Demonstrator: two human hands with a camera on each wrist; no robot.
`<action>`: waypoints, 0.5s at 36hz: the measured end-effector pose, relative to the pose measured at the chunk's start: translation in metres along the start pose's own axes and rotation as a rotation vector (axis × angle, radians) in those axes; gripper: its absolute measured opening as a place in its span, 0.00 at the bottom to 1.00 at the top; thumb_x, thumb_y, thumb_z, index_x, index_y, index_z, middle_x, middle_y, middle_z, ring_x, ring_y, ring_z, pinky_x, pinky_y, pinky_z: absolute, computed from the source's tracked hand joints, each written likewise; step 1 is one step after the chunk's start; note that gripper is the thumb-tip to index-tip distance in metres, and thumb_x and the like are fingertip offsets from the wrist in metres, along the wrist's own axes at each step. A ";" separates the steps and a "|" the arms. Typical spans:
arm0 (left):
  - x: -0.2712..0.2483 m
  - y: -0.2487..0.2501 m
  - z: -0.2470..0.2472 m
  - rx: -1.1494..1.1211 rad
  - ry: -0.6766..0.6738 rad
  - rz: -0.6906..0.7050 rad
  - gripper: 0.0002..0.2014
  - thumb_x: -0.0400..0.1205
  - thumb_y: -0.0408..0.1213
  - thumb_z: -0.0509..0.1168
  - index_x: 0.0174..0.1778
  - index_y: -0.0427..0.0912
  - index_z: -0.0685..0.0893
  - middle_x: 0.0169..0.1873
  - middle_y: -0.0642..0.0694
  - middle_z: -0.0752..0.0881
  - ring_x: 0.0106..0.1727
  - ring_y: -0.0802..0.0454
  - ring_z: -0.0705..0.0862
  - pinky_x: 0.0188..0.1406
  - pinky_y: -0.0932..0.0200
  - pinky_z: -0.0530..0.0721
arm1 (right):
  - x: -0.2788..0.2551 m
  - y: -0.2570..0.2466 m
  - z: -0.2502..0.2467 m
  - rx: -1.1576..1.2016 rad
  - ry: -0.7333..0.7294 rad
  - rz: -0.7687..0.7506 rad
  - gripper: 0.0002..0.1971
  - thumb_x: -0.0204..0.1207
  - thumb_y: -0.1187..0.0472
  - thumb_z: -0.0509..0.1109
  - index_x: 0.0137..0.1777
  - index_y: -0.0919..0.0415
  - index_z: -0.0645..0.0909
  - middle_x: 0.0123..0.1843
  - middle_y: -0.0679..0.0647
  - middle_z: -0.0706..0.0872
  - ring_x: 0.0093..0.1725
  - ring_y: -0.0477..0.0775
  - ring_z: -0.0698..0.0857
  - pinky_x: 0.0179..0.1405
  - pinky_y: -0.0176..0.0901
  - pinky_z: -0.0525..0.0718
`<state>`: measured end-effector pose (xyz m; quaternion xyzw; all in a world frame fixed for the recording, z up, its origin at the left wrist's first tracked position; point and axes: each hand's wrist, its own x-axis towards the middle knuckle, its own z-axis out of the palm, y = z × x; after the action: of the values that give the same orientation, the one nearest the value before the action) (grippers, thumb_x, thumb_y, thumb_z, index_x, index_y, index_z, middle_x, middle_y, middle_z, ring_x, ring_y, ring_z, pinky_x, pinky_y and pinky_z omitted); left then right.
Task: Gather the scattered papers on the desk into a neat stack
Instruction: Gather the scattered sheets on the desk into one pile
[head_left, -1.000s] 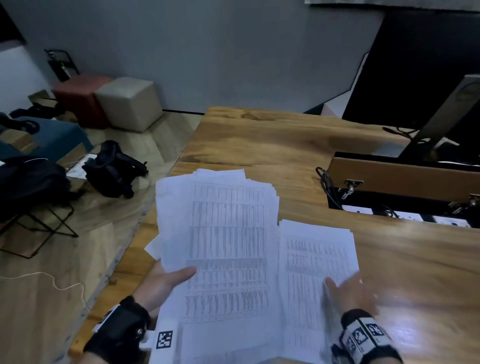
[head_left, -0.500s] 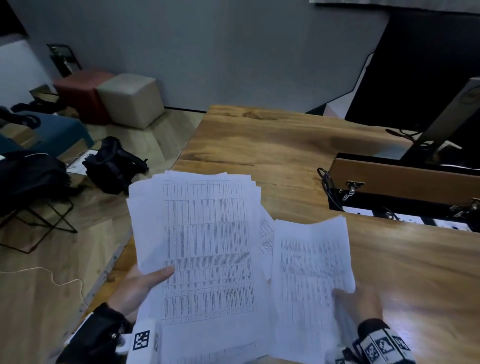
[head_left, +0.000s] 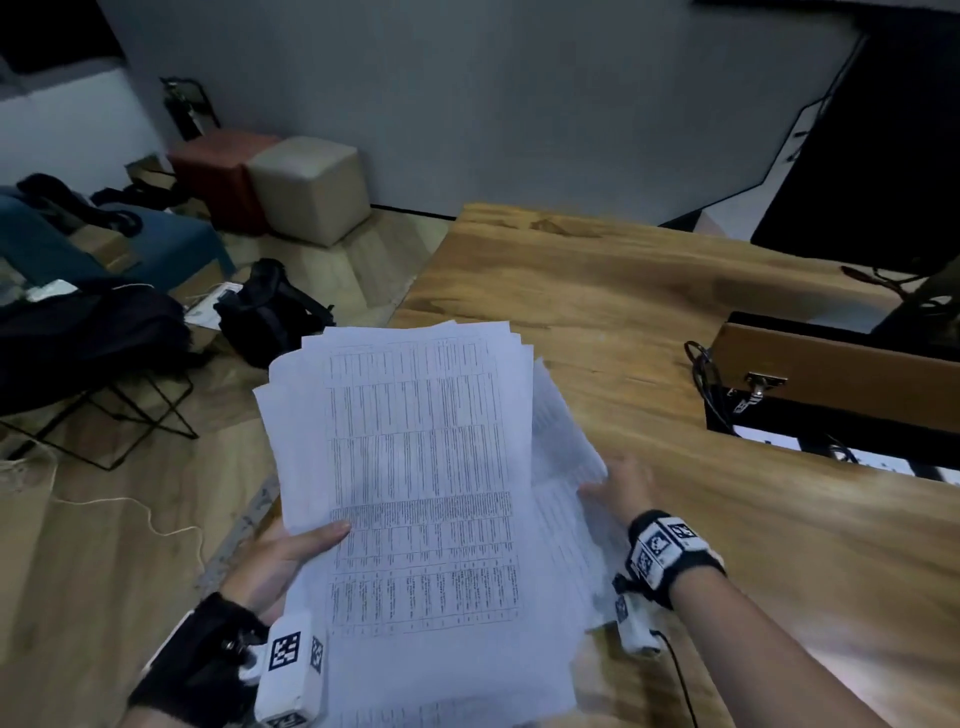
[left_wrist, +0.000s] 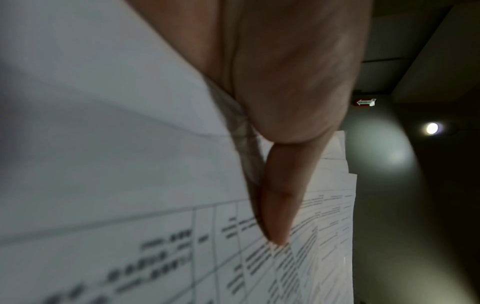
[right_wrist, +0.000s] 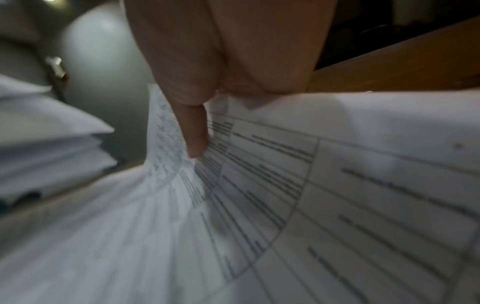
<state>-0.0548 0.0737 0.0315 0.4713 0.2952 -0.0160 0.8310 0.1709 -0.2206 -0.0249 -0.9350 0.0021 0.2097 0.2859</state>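
A thick bundle of printed table sheets (head_left: 421, 467) is held up over the desk's near left corner, its edges uneven. My left hand (head_left: 291, 551) grips its left side, thumb on top (left_wrist: 278, 205) and fingers hidden beneath. My right hand (head_left: 618, 491) holds a second, smaller bundle of sheets (head_left: 566, 452) tucked under the right edge of the first; its thumb (right_wrist: 193, 131) presses on the printed page (right_wrist: 337, 205). The wooden desk (head_left: 649, 312) lies below and to the right.
A wooden box with a latch (head_left: 810, 369) and cables sits at the desk's right. On the floor to the left are a black bag (head_left: 270, 312), a wire-legged stand (head_left: 104, 415) and two cube stools (head_left: 306, 187). A dark monitor (head_left: 883, 156) stands at the back right.
Both bundles have left the desk. The right hand has lifted its sheets and slid them left under the bundle in the left hand, which has risen and tilted up.
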 end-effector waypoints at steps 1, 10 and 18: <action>0.000 -0.001 -0.003 0.000 0.025 -0.009 0.23 0.76 0.24 0.63 0.69 0.25 0.77 0.50 0.29 0.91 0.45 0.36 0.93 0.33 0.49 0.91 | 0.005 -0.003 0.010 -0.125 0.000 -0.024 0.11 0.72 0.59 0.72 0.52 0.61 0.89 0.59 0.57 0.88 0.63 0.64 0.82 0.56 0.51 0.88; -0.005 -0.007 -0.039 0.049 0.167 -0.041 0.47 0.50 0.43 0.89 0.65 0.27 0.83 0.60 0.29 0.88 0.63 0.33 0.86 0.75 0.36 0.72 | 0.022 -0.021 0.039 -0.188 -0.052 0.056 0.19 0.67 0.68 0.74 0.55 0.54 0.73 0.40 0.55 0.85 0.41 0.62 0.86 0.36 0.47 0.85; -0.010 -0.011 -0.064 0.048 0.211 0.001 0.33 0.65 0.36 0.80 0.67 0.29 0.82 0.60 0.29 0.88 0.66 0.32 0.84 0.77 0.34 0.69 | 0.002 -0.026 0.030 -0.133 -0.060 0.031 0.05 0.78 0.64 0.71 0.42 0.61 0.79 0.34 0.54 0.84 0.27 0.52 0.82 0.25 0.42 0.83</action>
<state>-0.0967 0.1158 0.0033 0.4903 0.3804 0.0270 0.7837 0.1645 -0.1823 -0.0342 -0.9451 -0.0056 0.2416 0.2200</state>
